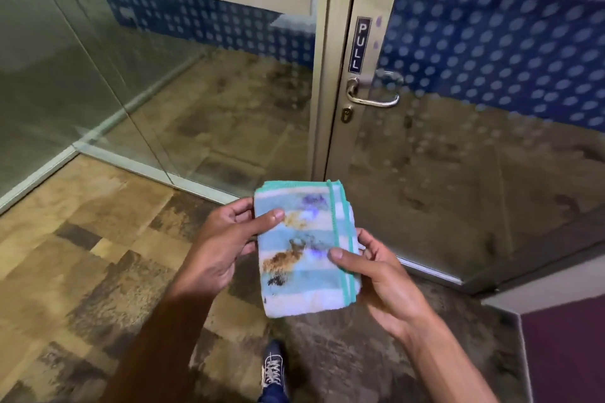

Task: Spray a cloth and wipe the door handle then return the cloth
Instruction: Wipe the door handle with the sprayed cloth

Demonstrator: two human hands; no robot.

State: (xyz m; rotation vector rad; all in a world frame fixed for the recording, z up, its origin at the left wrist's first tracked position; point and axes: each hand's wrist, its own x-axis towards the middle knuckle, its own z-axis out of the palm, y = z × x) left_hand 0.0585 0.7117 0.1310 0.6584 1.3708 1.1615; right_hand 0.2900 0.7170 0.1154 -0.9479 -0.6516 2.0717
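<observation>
**Folded cloth held in both hands before a glass door**

While both hands meet at lower centre of the frame, a folded cloth [306, 249] is held between them, face up and well clear of the floor [82, 239]. Its surface carries pale blue and white bands, a teal stitched edge along the right side, and brown, dark and purple stains. The left hand [219, 245] grips the cloth's left edge, thumb pressed on top and fingers curled beneath. The right hand [379, 275] grips the lower right edge in the same manner, thumb on top near the teal border, fingers underneath.

At upper right of centre, a metal door handle [373, 93] projects from the pale frame of a glass door [458, 173], well apart from the cloth. A vertical label reading "PULL" [359, 44] sits just above the handle, and a keyhole plate [346, 114] just below it. A band of blue film with pale dots [507, 52] crosses the glass. At bottom centre, a dark laced shoe [273, 370] rests on the patterned floor.
</observation>
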